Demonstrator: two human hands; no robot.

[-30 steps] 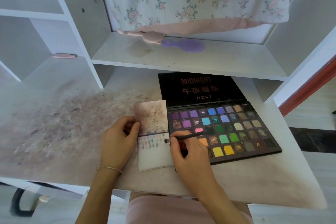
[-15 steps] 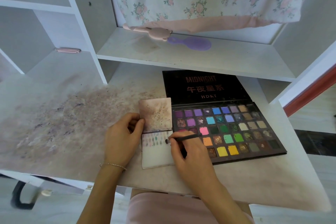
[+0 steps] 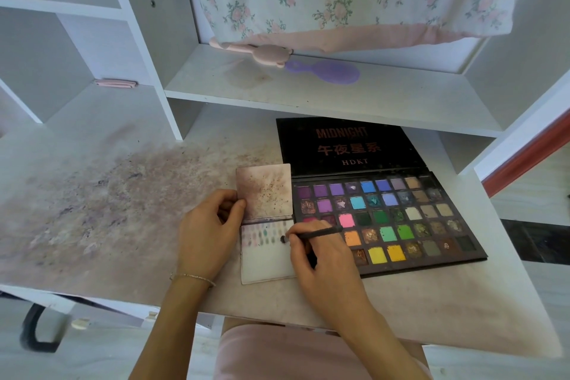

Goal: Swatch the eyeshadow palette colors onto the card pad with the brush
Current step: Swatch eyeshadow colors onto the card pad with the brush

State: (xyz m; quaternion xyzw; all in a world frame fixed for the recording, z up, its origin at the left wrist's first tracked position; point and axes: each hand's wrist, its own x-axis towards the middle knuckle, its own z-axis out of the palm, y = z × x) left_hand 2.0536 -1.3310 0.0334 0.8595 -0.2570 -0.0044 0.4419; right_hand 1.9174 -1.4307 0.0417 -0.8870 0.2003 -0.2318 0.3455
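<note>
Nearest, the right hand (image 3: 320,259) pinches the brush (image 3: 311,235), its tip touching the card pad (image 3: 265,262) on the worktop (image 3: 123,225). Just left, the left hand (image 3: 206,234) grips the pad's flipped-up sheet (image 3: 264,191) by its edge. Beyond the right grip lies the open eyeshadow palette (image 3: 401,219).

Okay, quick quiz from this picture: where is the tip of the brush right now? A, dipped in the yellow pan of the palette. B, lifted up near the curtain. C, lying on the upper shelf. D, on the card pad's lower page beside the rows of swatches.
D: the brush, pinched in the right hand, has its dark tip on the card pad just right of the swatches.
</note>
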